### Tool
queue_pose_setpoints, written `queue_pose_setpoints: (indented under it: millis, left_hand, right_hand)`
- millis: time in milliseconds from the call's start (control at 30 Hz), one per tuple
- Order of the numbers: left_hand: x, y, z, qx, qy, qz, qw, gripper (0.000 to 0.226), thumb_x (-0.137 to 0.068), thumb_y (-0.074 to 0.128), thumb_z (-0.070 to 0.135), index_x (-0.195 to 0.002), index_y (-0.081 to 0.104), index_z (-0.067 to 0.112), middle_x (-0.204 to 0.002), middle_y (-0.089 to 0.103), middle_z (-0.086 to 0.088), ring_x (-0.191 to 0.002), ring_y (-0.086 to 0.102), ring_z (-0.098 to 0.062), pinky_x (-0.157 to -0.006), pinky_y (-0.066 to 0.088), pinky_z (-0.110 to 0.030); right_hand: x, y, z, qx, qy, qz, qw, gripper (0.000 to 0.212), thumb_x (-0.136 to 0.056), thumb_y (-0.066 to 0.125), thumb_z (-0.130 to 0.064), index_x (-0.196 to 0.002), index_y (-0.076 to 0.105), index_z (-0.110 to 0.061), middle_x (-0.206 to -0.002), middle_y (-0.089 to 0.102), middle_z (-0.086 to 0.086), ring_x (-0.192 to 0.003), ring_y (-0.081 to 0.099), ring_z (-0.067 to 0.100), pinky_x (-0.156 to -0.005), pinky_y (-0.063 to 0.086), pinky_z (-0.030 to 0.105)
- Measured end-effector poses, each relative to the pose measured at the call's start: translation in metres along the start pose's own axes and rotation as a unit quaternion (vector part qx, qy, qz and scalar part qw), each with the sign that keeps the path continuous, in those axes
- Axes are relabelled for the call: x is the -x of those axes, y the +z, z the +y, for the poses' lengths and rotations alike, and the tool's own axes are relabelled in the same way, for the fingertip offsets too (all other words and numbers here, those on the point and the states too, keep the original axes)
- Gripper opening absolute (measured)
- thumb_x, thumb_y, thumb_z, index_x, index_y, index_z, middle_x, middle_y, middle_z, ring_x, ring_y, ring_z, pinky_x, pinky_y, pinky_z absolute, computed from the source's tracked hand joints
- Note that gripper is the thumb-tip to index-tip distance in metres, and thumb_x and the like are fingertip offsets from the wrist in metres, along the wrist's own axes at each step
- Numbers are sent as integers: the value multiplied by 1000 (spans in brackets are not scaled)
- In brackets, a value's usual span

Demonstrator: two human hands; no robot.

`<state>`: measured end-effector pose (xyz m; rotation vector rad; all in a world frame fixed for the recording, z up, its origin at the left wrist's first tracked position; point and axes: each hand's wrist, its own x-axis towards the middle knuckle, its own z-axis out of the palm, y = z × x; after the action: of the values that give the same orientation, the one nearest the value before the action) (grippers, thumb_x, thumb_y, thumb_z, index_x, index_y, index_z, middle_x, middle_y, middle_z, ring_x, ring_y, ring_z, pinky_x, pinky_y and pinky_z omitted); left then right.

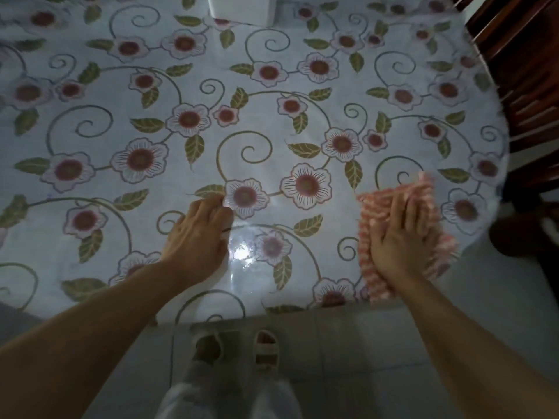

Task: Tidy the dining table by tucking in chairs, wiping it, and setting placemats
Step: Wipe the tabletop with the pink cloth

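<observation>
One stage of three looks to be in hand, and it is the middle one: the wiping. Filling most of the view is the round tabletop [272,86], covered with a glossy floral sheet of pink flowers, green leaves and curling stems, with a bright glare patch near the person's edge. No placemats lie anywhere on the visible part of it, so that step is judged as yet to be done. At the upper right a dark wooden chair [523,86] stands close against the tabletop's rim; whether it is fully tucked in is hard to say, since only part of it shows and the light is dim, and no other chairs can be seen. At the far edge a white object [242,9] is cut off by the frame and cannot be identified.

Next in size, a pink-and-white striped fluffy cloth [372,237] lies flat on the tabletop near its right rim. The right hand [402,237] presses down on it, fingers [419,213] straight and spread over the cloth rather than curled around it. The left hand [198,234] rests on the tabletop near the middle of the near edge, well apart from the cloth, its fingers loosely bent and holding nothing, seemingly bracing.

Below the rim, two sandalled feet [239,346] stand on a pale tiled floor.
</observation>
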<state>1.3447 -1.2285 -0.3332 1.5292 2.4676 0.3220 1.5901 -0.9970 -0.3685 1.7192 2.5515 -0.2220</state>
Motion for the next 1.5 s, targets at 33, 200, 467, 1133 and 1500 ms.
queue_pose_setpoints:
  millis: [33, 200, 467, 1133, 1500]
  left_hand:
    - [4, -1, -5, -1, -2, 1, 1000, 42, -68, 69, 4, -105, 51, 12, -131, 49, -19, -110, 51, -41, -72, 51, -48]
    - [22, -6, -29, -20, -35, -4, 999, 43, -71, 67, 14, -113, 55, 9, -134, 47, -19, -116, 48, -41, -83, 47, -51]
    - [37, -31, -94, 0, -51, -19, 999, 47, -66, 69, 4, -111, 57, 9, -134, 48, -16, -119, 46, -37, -83, 50, -49]
    - [77, -97, -313, -24, -101, -11, 995, 45, -65, 73, 11, -108, 61, 5, -130, 54, -21, -114, 54, -39, -82, 50, -47]
    - [37, -106, -347, 42, -104, 18, 994, 40, -72, 51, 18, -108, 60, 3, -123, 56, -21, -109, 54, -40, -83, 52, -48]
  right_hand:
    - [10, 1, -15, -2, -18, 5, 1000, 81, -83, 2, -60, -151, 4, -17, -159, 4, 12, -145, 4, 32, -115, 9, 57]
    - [102, 23, -118, -12, -261, -17, 965, 70, -96, 19, -53, -151, 6, -12, -158, 5, 14, -145, 3, 34, -116, 5, 53]
    - [109, 18, -163, 22, -385, -81, 919, 67, -95, 18, -58, -152, 8, -23, -159, 7, 2, -146, 3, 23, -118, 0, 46]
    - [66, 35, -431, 54, -347, -65, 934, 67, -91, 5, -58, -147, -16, -28, -157, -16, -2, -145, -11, 21, -117, -9, 44]
    - [127, 55, -488, 77, -613, -84, 782, 70, -85, 42, -57, -146, 29, -23, -154, 26, 0, -143, 18, 21, -114, 10, 44]
